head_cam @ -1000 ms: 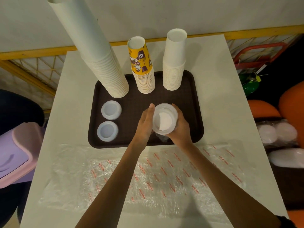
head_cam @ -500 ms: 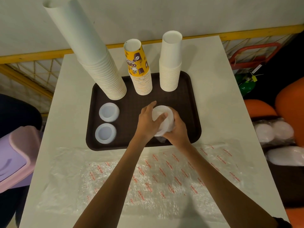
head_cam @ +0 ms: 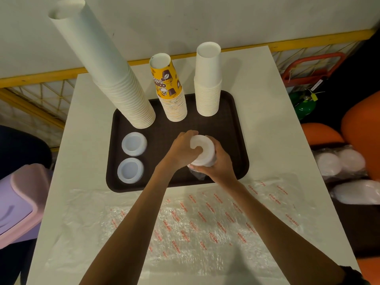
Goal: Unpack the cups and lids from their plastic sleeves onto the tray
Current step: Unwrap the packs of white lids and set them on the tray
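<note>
a second ago the left hand (head_cam: 181,149) lay flat beside the lids (head_cam: 203,150). now its fingers curl over the top of them, and the right hand (head_cam: 219,164) wraps round their side. a bit of sleeve (head_cam: 196,174) hangs under the hands, so the lids look about to come out. the tray (head_cam: 112,161) holds two lid piles (head_cam: 133,144) left of the left hand and three cup stacks (head_cam: 208,85) beyond both hands. empty sleeves (head_cam: 185,223) lie on the tabletop (head_cam: 277,120) under the arms.

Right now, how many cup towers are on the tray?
3: a tall white stack back left, a yellow printed one in the middle, a shorter white one back right.
</note>
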Demonstrator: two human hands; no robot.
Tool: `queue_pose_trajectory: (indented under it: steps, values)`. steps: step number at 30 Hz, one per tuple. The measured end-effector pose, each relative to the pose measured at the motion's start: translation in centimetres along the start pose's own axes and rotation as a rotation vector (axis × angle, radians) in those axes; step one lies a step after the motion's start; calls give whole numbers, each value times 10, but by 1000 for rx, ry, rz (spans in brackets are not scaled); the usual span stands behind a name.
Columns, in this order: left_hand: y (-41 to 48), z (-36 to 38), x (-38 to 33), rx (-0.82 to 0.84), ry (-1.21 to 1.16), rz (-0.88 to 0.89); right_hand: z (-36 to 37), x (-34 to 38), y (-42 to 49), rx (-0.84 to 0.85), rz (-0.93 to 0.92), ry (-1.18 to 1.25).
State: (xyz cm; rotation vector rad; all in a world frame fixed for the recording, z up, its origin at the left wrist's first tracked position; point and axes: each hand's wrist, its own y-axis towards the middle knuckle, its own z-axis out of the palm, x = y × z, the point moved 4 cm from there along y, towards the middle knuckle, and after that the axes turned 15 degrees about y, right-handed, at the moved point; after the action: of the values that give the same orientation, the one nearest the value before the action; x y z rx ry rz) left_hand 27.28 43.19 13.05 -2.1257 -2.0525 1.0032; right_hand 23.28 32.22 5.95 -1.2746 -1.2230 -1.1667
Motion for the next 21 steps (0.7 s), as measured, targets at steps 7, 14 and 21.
queue_pose_trajectory:
  steps: [7,14,21]
  values:
    - [4,-12,8,90,104,33,0,2,0,-19,-69,-52]
    - [4,-14,10,94,89,54,0,-1,0,0,-59,-71]
    - [5,-14,6,16,117,54,-2,-1,0,11,-33,-75]
